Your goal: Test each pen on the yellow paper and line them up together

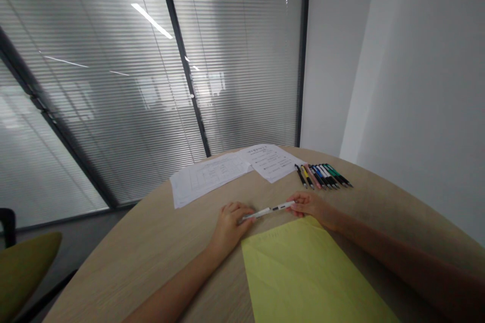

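My left hand [231, 224] and my right hand [312, 205] both grip one white pen [270, 209], one hand at each end, with fingers closed. The pen lies level just above the round wooden table [151, 242]. Directly below the pen, toward me, a yellow sheet of paper [303, 272] lies flat between my forearms.
A row of several coloured pens [323, 175] lies beyond my right hand. Two printed white sheets [206, 177] [273, 160] rest at the table's far edge. Glass walls with blinds stand behind. A green chair [22, 267] sits at the lower left.
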Tool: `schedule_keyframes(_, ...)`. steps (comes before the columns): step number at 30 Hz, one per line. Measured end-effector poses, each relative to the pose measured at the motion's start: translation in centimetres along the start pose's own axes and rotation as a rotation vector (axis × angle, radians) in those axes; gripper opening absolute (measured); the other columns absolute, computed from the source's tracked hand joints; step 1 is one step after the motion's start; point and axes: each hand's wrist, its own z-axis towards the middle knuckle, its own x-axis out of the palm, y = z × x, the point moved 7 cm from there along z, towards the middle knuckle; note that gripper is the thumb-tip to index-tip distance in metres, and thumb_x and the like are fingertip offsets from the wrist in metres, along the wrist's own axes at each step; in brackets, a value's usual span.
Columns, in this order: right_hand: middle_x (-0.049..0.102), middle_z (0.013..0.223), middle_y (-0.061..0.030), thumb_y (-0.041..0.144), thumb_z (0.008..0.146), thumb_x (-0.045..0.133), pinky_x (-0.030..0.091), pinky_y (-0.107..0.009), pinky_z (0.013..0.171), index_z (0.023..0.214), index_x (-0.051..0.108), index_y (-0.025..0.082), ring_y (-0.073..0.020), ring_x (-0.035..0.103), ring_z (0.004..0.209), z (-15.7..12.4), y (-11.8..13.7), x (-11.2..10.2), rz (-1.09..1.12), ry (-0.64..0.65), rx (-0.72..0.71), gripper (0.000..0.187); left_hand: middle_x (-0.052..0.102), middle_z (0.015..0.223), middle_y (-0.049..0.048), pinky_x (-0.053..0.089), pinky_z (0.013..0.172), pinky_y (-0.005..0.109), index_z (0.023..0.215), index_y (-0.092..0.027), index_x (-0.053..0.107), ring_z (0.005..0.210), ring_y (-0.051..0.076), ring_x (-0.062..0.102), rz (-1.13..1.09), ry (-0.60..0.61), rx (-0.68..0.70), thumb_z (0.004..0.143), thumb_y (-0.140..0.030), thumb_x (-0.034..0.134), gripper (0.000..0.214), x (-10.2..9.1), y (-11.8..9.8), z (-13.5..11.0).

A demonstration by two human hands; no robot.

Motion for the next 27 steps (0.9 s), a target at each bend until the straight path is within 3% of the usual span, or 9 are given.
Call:
schedule_keyframes(5, 0.065, 0.065, -0.0012, 0.037, 0.053, 0.070, 0.034, -0.022, 0.048, 0.077, 0.057, 0.014, -0.0065, 0.047, 0.047, 0.0, 0.1, 0.2, 0.008, 0.022, -0.003, 0.036, 0.063, 0.078, 0.0043, 0.038, 0.073, 0.033, 0.076, -0.020, 0.067, 0.077, 0.019, 0.055, -0.012, 0.015, 0.056, 0.075, -0.022, 0.057, 0.011, 0.4, -0.1, -0.1)
schedule_keyframes(15, 0.065, 0.066, -0.0011, 0.037, 0.052, 0.071, 0.035, -0.021, 0.049, 0.078, 0.058, 0.015, -0.0064, 0.048, 0.048, 0.0, -0.2, -0.9, 0.116, -0.069, 0.020, 0.037, 0.062, 0.072, 0.0047, 0.042, 0.067, 0.029, 0.073, -0.017, 0.066, 0.072, 0.017, 0.054, -0.087, -0.024, 0.022, 0.078, -0.022, 0.051, 0.016, 0.1, 0.5, 0.2)
schedule_keyframes(27, 0.064, 0.065, -0.0006, 0.035, 0.054, 0.071, 0.037, -0.022, 0.051, 0.078, 0.060, 0.015, -0.0074, 0.051, 0.052, 0.4, -0.6, -1.3, 0.170, -0.076, 0.013, 0.033, 0.061, 0.072, 0.0049, 0.041, 0.068, 0.028, 0.070, -0.017, 0.064, 0.072, 0.017, 0.054, -0.109, 0.002, -0.010, 0.078, -0.022, 0.048, 0.019, 0.1, 0.5, 0.2)
